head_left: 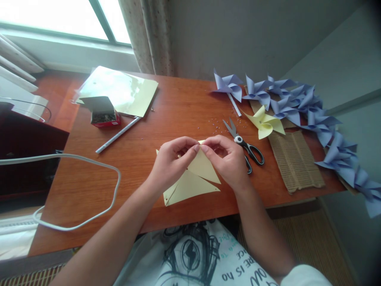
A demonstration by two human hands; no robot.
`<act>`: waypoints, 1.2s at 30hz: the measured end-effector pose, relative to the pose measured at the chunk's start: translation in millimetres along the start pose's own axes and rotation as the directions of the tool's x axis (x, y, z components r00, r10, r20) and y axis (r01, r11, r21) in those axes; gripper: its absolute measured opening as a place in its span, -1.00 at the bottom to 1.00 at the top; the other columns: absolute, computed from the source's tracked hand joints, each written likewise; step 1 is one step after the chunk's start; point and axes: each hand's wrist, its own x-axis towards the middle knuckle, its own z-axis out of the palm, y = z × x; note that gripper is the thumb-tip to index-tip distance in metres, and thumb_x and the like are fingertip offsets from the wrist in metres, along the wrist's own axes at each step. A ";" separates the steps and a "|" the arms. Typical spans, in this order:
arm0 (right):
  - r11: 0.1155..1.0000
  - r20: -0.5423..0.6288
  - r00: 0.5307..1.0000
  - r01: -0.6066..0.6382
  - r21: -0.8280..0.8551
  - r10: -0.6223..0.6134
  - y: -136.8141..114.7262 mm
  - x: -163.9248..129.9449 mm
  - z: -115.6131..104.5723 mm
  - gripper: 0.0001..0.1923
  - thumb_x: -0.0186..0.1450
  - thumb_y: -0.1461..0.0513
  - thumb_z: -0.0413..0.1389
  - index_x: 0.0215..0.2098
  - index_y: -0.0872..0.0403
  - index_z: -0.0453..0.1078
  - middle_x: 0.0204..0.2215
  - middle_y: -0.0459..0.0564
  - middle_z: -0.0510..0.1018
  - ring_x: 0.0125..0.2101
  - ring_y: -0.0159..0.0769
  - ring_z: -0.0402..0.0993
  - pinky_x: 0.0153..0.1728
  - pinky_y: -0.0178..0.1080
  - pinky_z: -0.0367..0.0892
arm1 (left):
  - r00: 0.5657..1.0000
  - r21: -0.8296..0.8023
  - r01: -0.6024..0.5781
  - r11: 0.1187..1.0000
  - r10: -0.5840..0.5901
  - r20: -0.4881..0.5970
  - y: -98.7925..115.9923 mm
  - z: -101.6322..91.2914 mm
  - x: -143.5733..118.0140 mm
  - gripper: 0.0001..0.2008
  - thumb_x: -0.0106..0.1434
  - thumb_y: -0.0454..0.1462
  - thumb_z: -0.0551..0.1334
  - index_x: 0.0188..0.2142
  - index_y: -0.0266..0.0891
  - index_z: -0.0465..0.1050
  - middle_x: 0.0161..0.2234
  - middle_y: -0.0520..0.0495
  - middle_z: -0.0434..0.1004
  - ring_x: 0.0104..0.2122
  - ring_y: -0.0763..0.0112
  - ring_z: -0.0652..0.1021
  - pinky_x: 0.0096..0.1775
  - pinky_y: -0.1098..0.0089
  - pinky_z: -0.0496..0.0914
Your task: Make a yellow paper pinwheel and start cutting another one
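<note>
A pale yellow paper square (190, 180), cut into triangular flaps, lies on the wooden table (125, 167) in front of me. My left hand (172, 161) and my right hand (228, 159) meet above its middle. Both pinch the tips of the folded flaps together between thumb and fingers. Whether something small sits between the fingertips I cannot tell. Black-handled scissors (245, 147) lie shut just right of my right hand.
A finished yellow pinwheel (264, 123) and a row of several lilac pinwheels (309, 109) lie at the right, over corrugated cardboard (294, 161). Yellow sheets (119, 89), a small red box (104, 115) and a white stick (117, 135) are at back left. A white cable (89, 163) loops at left.
</note>
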 end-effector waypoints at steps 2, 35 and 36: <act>1.000 -0.010 1.000 0.010 -0.021 -0.011 -0.7 -0.4 0.2 -0.96 0.33 0.21 0.25 -0.28 0.01 0.53 -0.32 -0.06 0.64 -0.32 -0.26 0.58 -0.31 -0.21 0.48 | 1.000 0.022 -0.009 1.000 0.009 -0.004 1.0 0.2 -0.1 -0.81 0.30 -0.18 0.31 -0.29 -0.29 0.57 -0.39 -0.08 0.59 -0.40 0.40 0.50 -0.36 0.40 0.38; 0.925 0.078 0.979 0.202 -0.323 -0.187 -10.2 2.9 -6.6 -0.87 0.28 0.37 0.15 -0.36 0.01 0.44 -0.44 -0.11 0.51 -0.43 -0.32 0.45 -0.36 -0.26 0.38 | 0.931 0.513 -0.306 0.802 0.364 -0.014 3.3 5.7 -2.8 -0.88 0.24 -0.37 0.24 -0.42 -0.22 0.52 -0.48 0.01 0.55 -0.47 0.46 0.48 -0.36 0.44 0.34; 0.929 0.070 0.981 0.195 -0.313 -0.183 -9.4 2.7 -6.0 -0.87 0.28 0.37 0.15 -0.36 0.01 0.44 -0.44 -0.11 0.52 -0.42 -0.32 0.45 -0.35 -0.25 0.38 | 0.934 0.503 -0.299 0.811 0.356 -0.020 3.1 5.8 -2.6 -0.89 0.23 -0.38 0.24 -0.42 -0.23 0.52 -0.48 0.01 0.55 -0.47 0.46 0.48 -0.36 0.44 0.34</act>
